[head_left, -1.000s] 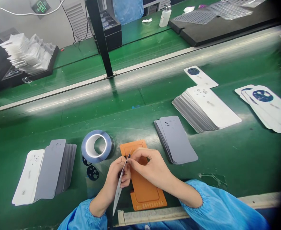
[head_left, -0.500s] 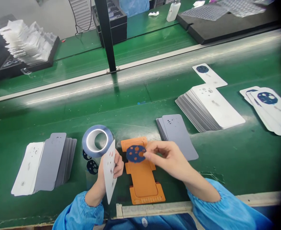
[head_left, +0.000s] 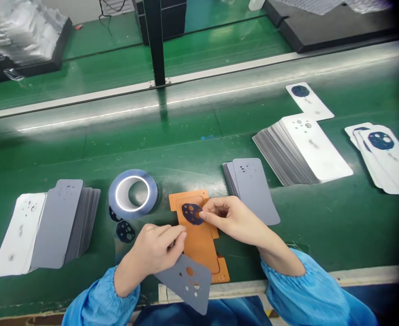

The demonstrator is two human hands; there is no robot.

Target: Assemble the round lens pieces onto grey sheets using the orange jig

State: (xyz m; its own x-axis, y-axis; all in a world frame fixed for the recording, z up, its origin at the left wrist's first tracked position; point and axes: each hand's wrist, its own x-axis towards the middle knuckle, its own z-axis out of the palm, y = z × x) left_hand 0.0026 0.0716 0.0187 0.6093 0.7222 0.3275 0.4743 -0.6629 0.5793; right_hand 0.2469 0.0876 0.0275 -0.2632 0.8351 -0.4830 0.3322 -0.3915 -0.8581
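Observation:
My left hand (head_left: pixel 156 249) is closed on a grey panel (head_left: pixel 189 280) with round holes, which hangs tilted below it, near the table's front edge. Between the thumb and fingers of my right hand (head_left: pixel 236 222) is the edge of a dark blue disc (head_left: pixel 191 213) with several holes. This disc is over the upper part of an orange tray (head_left: pixel 199 242); whether it touches the tray I cannot tell. A roll of blue tape (head_left: pixel 133 194) lies left of the tray, with dark perforated discs (head_left: pixel 125 231) beside it.
At the left are white panels (head_left: pixel 19 235) and grey panels (head_left: pixel 58 226). Grey panels (head_left: pixel 256 192), a white stack (head_left: pixel 316 147) and panels with dark discs (head_left: pixel 394 158) stand right. A black post (head_left: pixel 155 45) rises at the back.
My left hand has turned over, and the panel has swung from upright to low and tilted, grey side showing. The disc in my right hand is slightly lower and tilted. The view has shifted.

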